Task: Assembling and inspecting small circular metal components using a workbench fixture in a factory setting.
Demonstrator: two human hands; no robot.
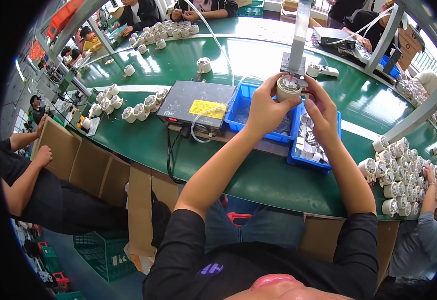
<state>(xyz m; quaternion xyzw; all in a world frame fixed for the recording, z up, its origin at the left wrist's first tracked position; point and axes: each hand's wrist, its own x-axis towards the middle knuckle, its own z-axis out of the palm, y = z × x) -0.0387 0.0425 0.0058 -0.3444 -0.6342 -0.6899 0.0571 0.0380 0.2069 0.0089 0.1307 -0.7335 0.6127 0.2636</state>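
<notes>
A round white housing (288, 88) with metal parts inside is held up under a metal column (299, 42). My left hand (270, 106) is closed round its left side, thumb across the front. From the right, my right hand (323, 112) is closed against the housing, its thumb bent near the left fingertips; part of its grip is hidden. A small red tip (292, 78) shows just above the open top of the housing. Below my hands are a blue bin (237, 124) with clear pieces and another blue bin (304, 162) holding small white and silvery pieces.
A dark control box (197, 95) with a yellow label stands left of the bins. White housings (143, 109) line the green table (248, 185) on the left; many more (396, 170) crowd the right, where a co-worker's hand (429, 173) reaches. Another person's arms (28, 170) hold cardboard at left.
</notes>
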